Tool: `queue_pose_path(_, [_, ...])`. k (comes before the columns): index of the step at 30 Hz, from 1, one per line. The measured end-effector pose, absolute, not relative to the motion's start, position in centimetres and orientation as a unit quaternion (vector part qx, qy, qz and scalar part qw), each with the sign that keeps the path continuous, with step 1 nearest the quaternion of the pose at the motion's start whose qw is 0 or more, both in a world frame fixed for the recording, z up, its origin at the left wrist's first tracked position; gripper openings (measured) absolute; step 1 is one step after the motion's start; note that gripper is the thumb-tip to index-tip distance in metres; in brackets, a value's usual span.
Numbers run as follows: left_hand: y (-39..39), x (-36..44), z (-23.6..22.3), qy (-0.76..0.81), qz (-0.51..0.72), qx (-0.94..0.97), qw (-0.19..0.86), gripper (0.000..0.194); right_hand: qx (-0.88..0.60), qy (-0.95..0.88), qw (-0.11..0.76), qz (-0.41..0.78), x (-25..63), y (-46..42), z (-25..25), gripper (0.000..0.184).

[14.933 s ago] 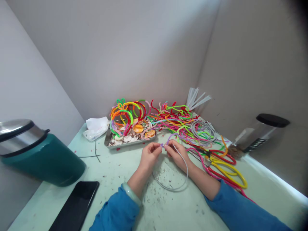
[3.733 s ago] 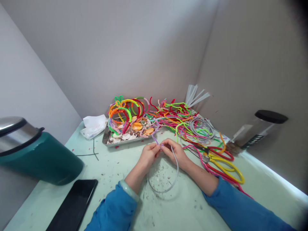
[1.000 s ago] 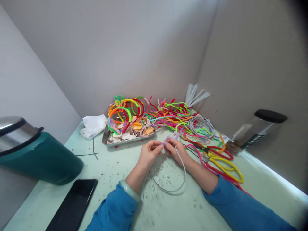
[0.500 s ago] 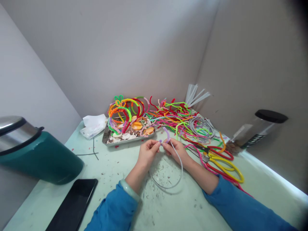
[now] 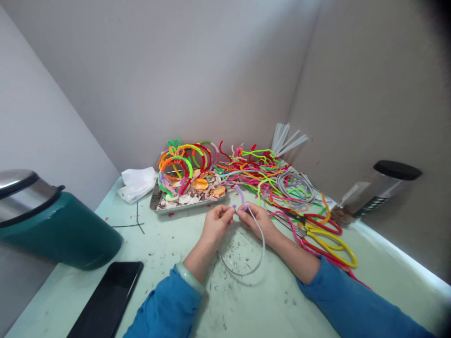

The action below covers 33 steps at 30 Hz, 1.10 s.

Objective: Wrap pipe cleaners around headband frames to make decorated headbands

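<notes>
A grey wire hoop (image 5: 263, 246) hangs from my pinched fingers, its curve towards me over the table. The thumb and index finger of my right hand (image 5: 260, 222) press on the hoop's end and a purple pipe cleaner (image 5: 240, 193). One end of the pipe cleaner sticks up above that hand. My left hand (image 5: 215, 226) is closed in a pinch close beside it, with a small purple tip showing at the fingertips. The fingers hide just how the pipe cleaner lies around the wire.
Behind my hands, a metal tray (image 5: 190, 206) holds shells and colourful pipe-cleaner hoops (image 5: 176, 162). Loose pipe cleaners (image 5: 243, 164), coiled wire (image 5: 294, 185) and scissors (image 5: 327, 237) lie to the right, near a clear jar (image 5: 378, 192). A green bottle (image 5: 66, 230) and phone (image 5: 107, 298) are left.
The hoop's right side has swung slightly left. The pipe cleaner's upright end has tilted a little to the left. Both hands stay almost in place, still pinching.
</notes>
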<state>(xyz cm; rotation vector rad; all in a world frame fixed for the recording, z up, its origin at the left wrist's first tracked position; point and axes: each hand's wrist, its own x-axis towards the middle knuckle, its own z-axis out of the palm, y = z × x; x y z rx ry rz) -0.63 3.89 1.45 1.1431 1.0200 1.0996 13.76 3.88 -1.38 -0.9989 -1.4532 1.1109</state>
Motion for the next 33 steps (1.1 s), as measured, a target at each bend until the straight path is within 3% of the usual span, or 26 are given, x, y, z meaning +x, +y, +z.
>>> queue_pose_path(33, [3.75,-0.63,1.79,0.417,0.477,0.448,0.631,0.025,-0.426,-0.621,0.502,0.425,13.55,4.09,-1.44,0.018])
